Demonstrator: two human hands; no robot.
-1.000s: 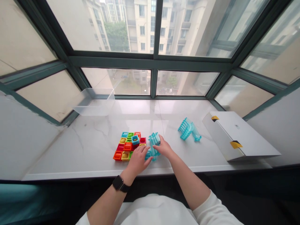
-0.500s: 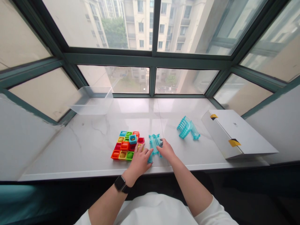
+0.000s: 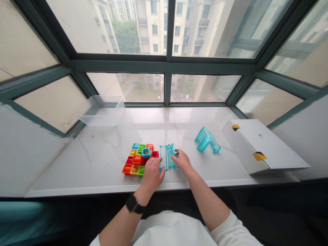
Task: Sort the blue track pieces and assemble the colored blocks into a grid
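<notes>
Several translucent blue track pieces [image 3: 163,155] lie side by side between my hands. My left hand [image 3: 152,172], with a black watch on its wrist, has its fingers curved at the left piece's edge and its thumb by the near end. My right hand [image 3: 183,160] is closed on the rightmost track piece [image 3: 171,152], its thumb and fingers at the right edge. Left of these lies a group of coloured blocks [image 3: 135,160], red, orange, yellow, green and blue, a few stacked on top. My left hand partly hides the blocks' right side.
More blue track pieces [image 3: 205,140], some curved, lie to the right. A white box [image 3: 263,147] with yellow-and-black tabs stands at the far right. A clear plastic bin [image 3: 102,118] is at the back left. Windows border the white marble sill [image 3: 102,167], whose front edge is near me.
The left track piece, earlier lower and partly under my left hand, now lies alongside the others. My left fingers have drawn in; my right hand has barely moved.
</notes>
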